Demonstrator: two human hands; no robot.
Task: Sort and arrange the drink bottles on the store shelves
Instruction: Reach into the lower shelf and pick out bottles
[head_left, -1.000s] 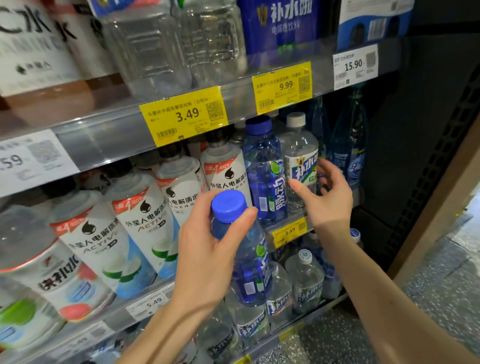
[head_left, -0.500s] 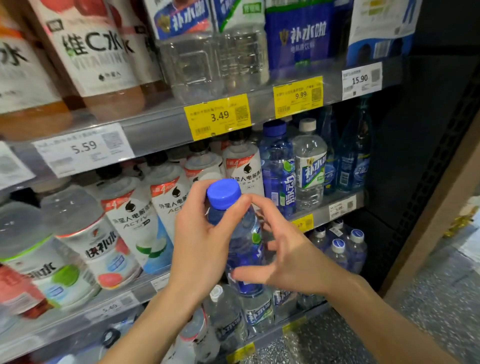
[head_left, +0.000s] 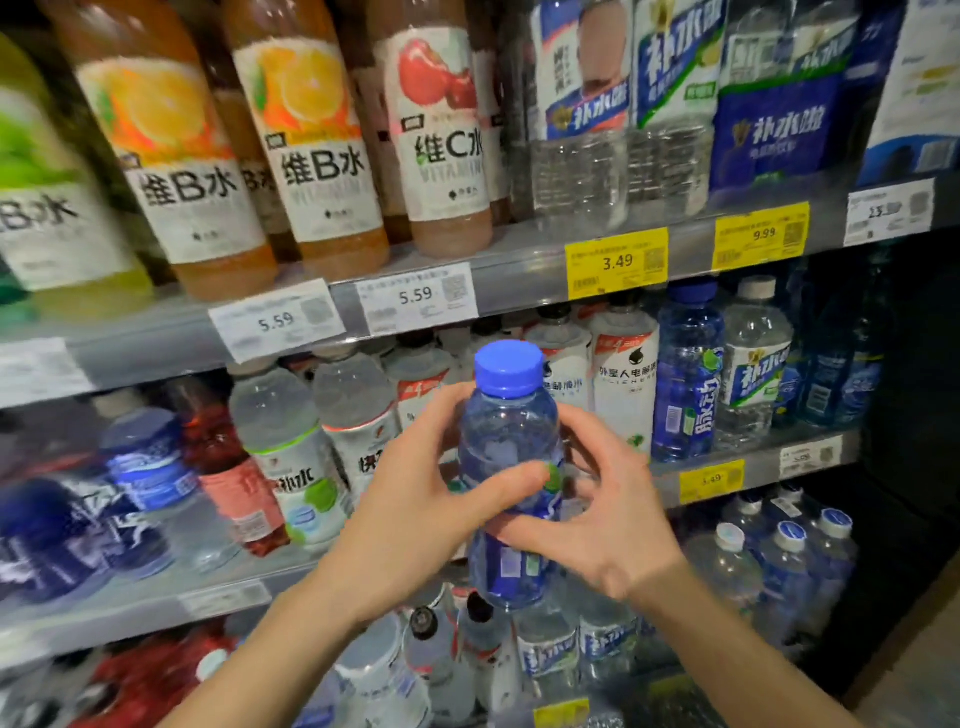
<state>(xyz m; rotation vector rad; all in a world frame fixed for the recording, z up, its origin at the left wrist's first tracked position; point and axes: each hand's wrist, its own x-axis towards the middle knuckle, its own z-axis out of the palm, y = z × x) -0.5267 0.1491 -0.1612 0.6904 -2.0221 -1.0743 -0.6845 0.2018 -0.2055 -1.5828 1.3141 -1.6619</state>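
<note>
Over the last second the right hand (head_left: 597, 525) left the white-capped bottle (head_left: 756, 364) near the right end of the middle shelf (head_left: 519, 283) and moved to the blue-capped bottle (head_left: 511, 467), where its fingers closed around the right side of the body. The left hand (head_left: 431, 499) raised that bottle from the level of the lower shelf edge to the middle shelf's row. The view tilted upward, exposing the upper row of juice bottles (head_left: 322, 130).
</note>
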